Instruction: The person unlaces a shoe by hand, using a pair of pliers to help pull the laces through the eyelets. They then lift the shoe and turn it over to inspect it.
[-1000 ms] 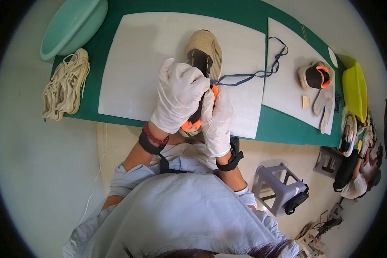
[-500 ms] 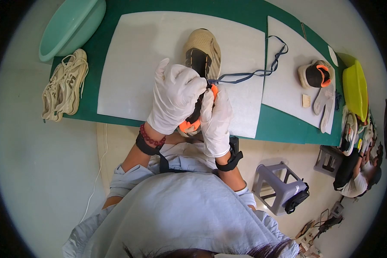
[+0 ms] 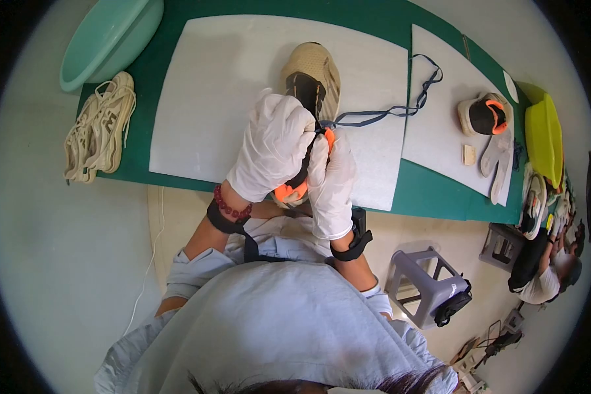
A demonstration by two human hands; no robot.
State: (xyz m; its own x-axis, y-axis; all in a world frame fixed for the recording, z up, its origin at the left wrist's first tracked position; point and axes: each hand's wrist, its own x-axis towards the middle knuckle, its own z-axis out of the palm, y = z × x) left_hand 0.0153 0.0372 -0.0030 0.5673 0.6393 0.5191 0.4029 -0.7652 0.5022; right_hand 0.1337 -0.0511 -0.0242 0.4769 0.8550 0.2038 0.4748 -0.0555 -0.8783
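A tan and black shoe (image 3: 310, 69) with orange lining lies toe away from me on the white board (image 3: 210, 98). My left hand (image 3: 271, 146), in a white glove, is closed at the shoe's lacing area; what its fingertips pinch is hidden. My gloved right hand (image 3: 331, 187) grips the shoe's collar on its right side, thumb and fingers around the orange edge. From between the hands a dark blue lace (image 3: 368, 121) runs out to the right across the board.
A pair of cream sneakers (image 3: 102, 131) and a green basin (image 3: 111, 43) are at the left. On the right board are another shoe (image 3: 482, 116), insoles (image 3: 499, 161) and a small block (image 3: 469, 155). Beyond are a yellow basin (image 3: 543, 141), a stool (image 3: 427, 282) and a seated person (image 3: 550, 279).
My left hand's raised thumb has folded down toward the fist, and the hand has shifted slightly. My right hand keeps its place on the shoe.
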